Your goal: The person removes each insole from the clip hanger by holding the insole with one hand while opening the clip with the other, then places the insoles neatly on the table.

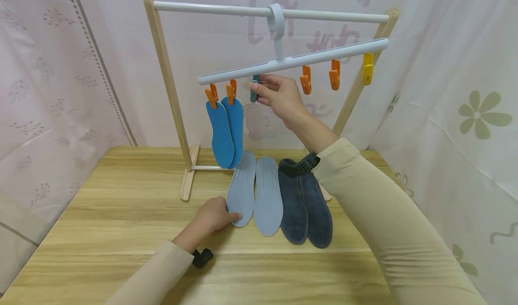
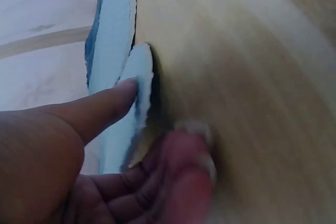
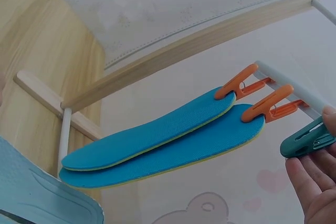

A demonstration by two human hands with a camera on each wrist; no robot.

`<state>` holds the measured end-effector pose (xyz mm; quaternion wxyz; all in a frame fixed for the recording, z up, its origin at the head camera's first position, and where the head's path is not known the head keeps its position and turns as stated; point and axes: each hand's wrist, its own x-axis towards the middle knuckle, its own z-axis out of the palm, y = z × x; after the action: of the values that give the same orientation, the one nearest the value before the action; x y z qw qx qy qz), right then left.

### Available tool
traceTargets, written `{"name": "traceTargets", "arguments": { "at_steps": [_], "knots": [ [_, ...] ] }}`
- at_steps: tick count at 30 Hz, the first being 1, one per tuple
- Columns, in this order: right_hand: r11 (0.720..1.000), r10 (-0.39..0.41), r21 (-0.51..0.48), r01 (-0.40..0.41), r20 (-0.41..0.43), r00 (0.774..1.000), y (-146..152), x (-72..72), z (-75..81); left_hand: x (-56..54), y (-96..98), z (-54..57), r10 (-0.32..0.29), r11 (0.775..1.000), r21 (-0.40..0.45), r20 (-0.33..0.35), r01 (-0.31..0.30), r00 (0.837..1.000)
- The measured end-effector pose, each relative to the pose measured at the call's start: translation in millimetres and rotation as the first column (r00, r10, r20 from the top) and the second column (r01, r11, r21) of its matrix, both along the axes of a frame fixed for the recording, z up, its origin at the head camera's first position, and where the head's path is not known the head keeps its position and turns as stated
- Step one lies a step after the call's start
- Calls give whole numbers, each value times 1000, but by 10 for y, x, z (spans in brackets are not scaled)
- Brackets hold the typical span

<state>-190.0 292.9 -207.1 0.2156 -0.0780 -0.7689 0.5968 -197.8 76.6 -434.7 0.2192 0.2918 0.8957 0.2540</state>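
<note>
My right hand [image 1: 283, 96] pinches a green clothespin [image 3: 304, 140] that hangs under the white hanger [image 1: 332, 53]. On the table, my left hand [image 1: 213, 214] holds the near end of the leftmost light grey insole [image 1: 242, 188]. In the left wrist view its thumb [image 2: 113, 103] lies on top of that insole and the other fingers curl at the edge, partly hidden. A second light grey insole [image 1: 268, 201] lies to its right. Two blue insoles [image 3: 152, 135] hang from orange clothespins [image 3: 268, 103] left of my right hand.
Two dark grey insoles [image 1: 294, 215] lie right of the light grey pair. The hanger tilts, left end lower, on a rack's white bar [image 1: 218, 9] with wooden posts [image 1: 167, 75]. Two orange clothespins [image 1: 335, 75] and a yellow clothespin [image 1: 368, 69] hang at its right.
</note>
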Motion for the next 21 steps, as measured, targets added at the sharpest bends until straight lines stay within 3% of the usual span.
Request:
{"name": "traceTargets", "arguments": {
  "at_steps": [4, 7, 10, 13, 15, 17, 19, 21],
  "knots": [
    [1000, 7, -1, -7, -6, 1000, -3, -7, -4, 28, 18, 104, 6, 991, -131, -138, -25, 990],
    [1000, 1, -1, -1, -4, 1000, 2, -9, -6, 11, 49, 141, -4, 986, -163, -221, -33, 975],
    [1000, 1, -8, -1, -2, 1000, 11, -11, -14, -39, 113, 154, -9, 997, -81, -252, -11, 968],
    [1000, 11, -16, -12, -6, 1000, 18, -9, -23, -123, 209, 161, -3, 989, 146, -169, 28, 986],
    [1000, 15, -14, -15, -6, 1000, 24, -3, -28, -184, 283, 174, -11, 949, 315, -70, 33, 997],
    [1000, 20, -9, -20, -6, 1000, 32, 2, -32, -241, 351, 187, -21, 888, 459, 22, 8, 1000],
    [1000, 27, -9, -27, -6, 1000, 34, 7, -31, -285, 405, 205, -11, 837, 546, 78, -34, 997],
    [999, 37, -10, -37, -4, 999, 34, 12, -31, -311, 439, 228, 23, 802, 591, 105, -81, 994]
  ]
}}
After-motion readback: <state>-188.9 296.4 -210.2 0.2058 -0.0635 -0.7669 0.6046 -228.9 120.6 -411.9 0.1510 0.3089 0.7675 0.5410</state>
